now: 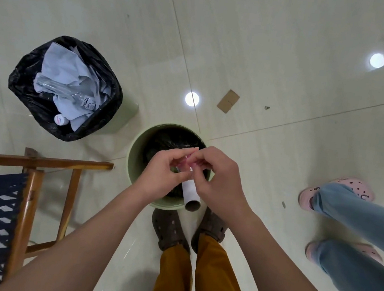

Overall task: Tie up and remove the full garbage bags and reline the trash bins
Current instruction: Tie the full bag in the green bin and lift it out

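Note:
A pale green bin [136, 153] stands on the floor right in front of my feet, with black plastic [162, 141] inside it. Above its rim, my left hand [165, 173] and my right hand [218, 177] both pinch the top end of a white roll on a cardboard core [191, 194], which points down toward me. A second green bin [124, 113] at the left carries a black garbage bag [24, 83] folded over its rim, filled with crumpled paper and a clear glass bottle [72, 89].
A wooden chair [28, 185] with a dark woven seat stands at the lower left. Another person's legs in jeans and pink clogs [347, 212] stand at the right. A cardboard scrap [228, 101] lies on the glossy tile floor beyond the bins.

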